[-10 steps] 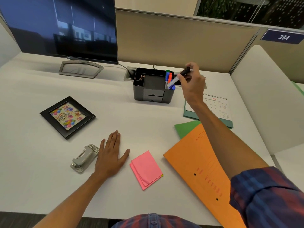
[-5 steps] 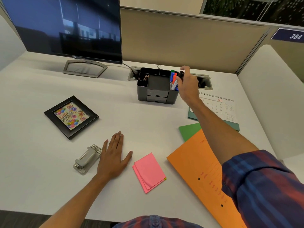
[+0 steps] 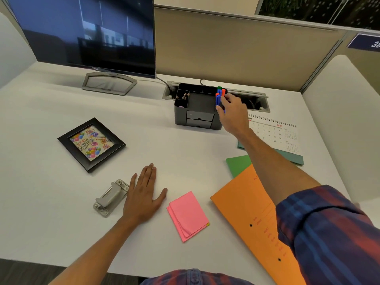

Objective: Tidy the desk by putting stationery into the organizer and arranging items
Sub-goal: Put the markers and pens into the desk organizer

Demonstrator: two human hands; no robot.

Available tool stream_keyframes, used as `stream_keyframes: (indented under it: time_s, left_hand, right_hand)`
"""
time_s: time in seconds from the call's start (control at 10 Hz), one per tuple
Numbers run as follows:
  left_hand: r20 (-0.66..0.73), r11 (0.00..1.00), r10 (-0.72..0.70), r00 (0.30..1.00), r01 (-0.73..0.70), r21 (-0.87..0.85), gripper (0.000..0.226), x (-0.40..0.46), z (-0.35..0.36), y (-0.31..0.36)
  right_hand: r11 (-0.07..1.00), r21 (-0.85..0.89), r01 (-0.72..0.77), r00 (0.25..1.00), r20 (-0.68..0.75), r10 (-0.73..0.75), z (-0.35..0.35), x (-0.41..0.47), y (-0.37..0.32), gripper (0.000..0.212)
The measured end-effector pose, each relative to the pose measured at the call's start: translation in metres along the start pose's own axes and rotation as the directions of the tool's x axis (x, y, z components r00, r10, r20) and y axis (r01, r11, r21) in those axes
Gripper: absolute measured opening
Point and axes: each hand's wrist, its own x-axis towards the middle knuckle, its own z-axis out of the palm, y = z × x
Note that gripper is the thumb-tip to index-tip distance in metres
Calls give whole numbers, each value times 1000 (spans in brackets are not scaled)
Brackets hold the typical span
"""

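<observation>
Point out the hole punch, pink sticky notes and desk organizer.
hole punch (image 3: 111,198): head view, on its grey lever.
pink sticky notes (image 3: 188,215): head view, centre of top sheet.
desk organizer (image 3: 199,119): head view, front drawer face.

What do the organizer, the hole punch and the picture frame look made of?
Organizer: likely plastic, dark grey, matte, with moulded compartments and drawers.
Hole punch: apparently metal, dull silver-grey, rivets showing.
Picture frame: black, semi-gloss, bevelled; wood or plastic, cannot tell.

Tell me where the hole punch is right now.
The hole punch lies on the desk near its front left, just left of the flat left hand, in front of the picture frame.
</observation>
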Motion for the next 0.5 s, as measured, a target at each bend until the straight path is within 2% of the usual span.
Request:
stream_keyframes:
  time_s: [0.1,0.2,0.3,0.4,0.5]
  left_hand:
    - [7,1000,0,1000,0,4,77,0,0,0]
    - [-2,1000,1,1000,-1,-9,77,0,-1,1]
    - [3,1000,-1,1000,1,-1,77,0,-1,2]
    - [7,1000,1,1000,-1,1,77,0,-1,1]
    - [5,1000,2,1000,-2,4,77,0,0,0]
  right_hand:
    - [998,-45,-43,993,109,47,2,-2,-3,57]
    - [996,-70,-53,991,117,61,1,-12,-8,70]
    - [999,-44,-22,1000,11,23,0,-27,-15,69]
    - [1000,11,24,999,-36,-23,5,-44,-22,60]
    - [991,62,116,993,-7,-116,9,-67,-25,50]
